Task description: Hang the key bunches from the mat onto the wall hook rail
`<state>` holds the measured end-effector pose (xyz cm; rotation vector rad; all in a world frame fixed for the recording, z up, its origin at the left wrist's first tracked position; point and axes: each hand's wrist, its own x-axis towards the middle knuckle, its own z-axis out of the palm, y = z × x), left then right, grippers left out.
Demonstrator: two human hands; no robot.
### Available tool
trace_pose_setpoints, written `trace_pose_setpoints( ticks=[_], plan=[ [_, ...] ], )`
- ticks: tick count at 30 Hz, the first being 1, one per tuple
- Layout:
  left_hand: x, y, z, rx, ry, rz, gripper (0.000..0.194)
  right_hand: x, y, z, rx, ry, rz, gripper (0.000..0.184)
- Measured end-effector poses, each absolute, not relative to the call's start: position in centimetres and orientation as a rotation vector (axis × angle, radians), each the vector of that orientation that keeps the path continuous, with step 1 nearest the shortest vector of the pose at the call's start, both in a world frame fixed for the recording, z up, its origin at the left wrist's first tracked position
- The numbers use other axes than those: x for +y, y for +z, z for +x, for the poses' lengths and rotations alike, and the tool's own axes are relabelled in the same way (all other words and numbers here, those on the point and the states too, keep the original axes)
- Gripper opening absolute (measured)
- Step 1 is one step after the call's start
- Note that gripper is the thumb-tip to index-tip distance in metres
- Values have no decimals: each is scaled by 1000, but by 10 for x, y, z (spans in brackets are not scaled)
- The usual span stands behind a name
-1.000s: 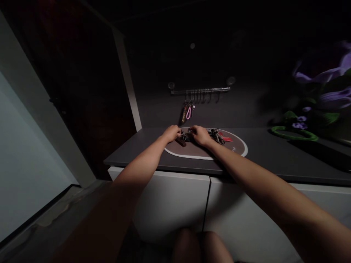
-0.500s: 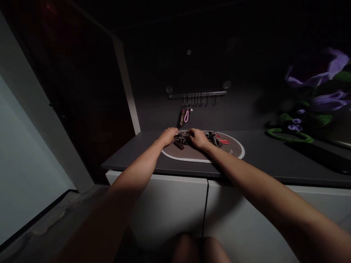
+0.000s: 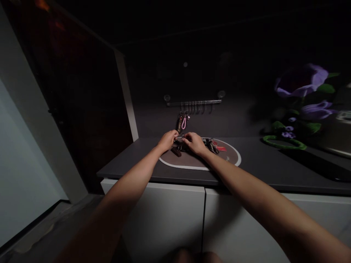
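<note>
One small metal piece (image 3: 179,137) is being pinched between the left hand (image 3: 167,141) and right hand (image 3: 195,143), just above an oval mat (image 3: 230,157) on the dark desk (image 3: 260,157), beside a bunch of keys (image 3: 211,145) on the right.

Dim room. Matte dark grey countertop (image 3: 263,162) over white cabinet doors (image 3: 164,219) beneath the hands (image 3: 182,141). Dark grey wall (image 3: 164,73) ahead, with a clear slim hook rail (image 3: 193,103). Purple flower print (image 3: 301,80) to the right; dark reddish-brown panel (image 3: 82,109) in a white frame (image 3: 126,95) to the left.
</note>
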<state>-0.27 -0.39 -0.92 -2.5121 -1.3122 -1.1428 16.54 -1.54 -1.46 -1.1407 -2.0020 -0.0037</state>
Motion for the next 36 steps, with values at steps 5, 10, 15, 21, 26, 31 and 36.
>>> trace_pose_setpoints(
  ticks=[5, 10, 15, 21, 26, 31, 36],
  plan=[
    [-5, -8, -2, -1308, -1172, -2500, 23, -16, -14, 167, -1965, -27, -1101, 14],
    [-5, -8, -2, -1317, -1169, -2469, 24, -17, -12, 167, -1934, -48, -1075, 15],
    [-5, -8, -2, -1317, -1159, -2437, 25, -16, -11, 169, -1887, -46, -1046, 17],
    [-5, -10, -2, -1413, -1138, -2454, 26, -12, -12, 172, -1798, -2, -996, 17],
    [-6, -10, 0, -1385, -1121, -2556, 27, -11, -11, 173, -1731, 83, -986, 20],
    [-8, -11, 2, -1333, -1108, -2607, 26, -13, -10, 171, -1687, 213, -970, 22],
    [-5, -15, 2, -1260, -1122, -2616, 25, -8, -12, 172, -1667, 311, -917, 27]
  ],
)
